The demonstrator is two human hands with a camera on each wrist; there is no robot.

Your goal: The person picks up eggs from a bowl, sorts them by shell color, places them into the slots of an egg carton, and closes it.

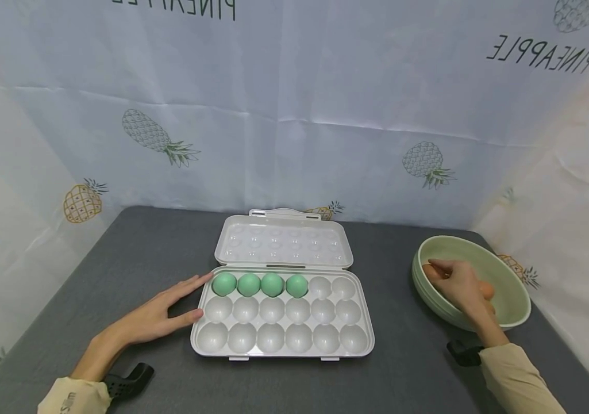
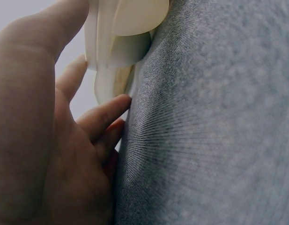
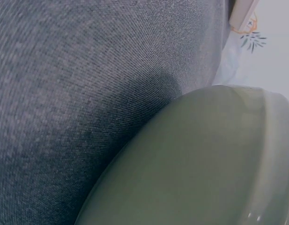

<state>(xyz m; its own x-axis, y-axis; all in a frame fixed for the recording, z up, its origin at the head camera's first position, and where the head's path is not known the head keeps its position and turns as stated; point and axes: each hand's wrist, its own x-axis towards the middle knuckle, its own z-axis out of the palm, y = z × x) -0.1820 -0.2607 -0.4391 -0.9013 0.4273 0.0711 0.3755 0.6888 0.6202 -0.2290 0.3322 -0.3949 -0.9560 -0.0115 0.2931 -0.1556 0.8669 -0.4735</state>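
Egg tray (image 1: 284,310) lay on the bench (image 1: 403,368), 6 o'clock of view centre, long axis 9-to-3, lid (image 1: 284,244) opened toward 12; four green eggs (image 1: 272,285) sat in its far row. Left hand (image 1: 151,316), at the tray's 9 o'clock edge, was spread, holding nothing. Right hand (image 1: 461,284), at 3 o'clock in the bowl (image 1: 427,299), pinched an orange egg (image 1: 431,272). Judged step: pick-up; next move called for lifting clear.
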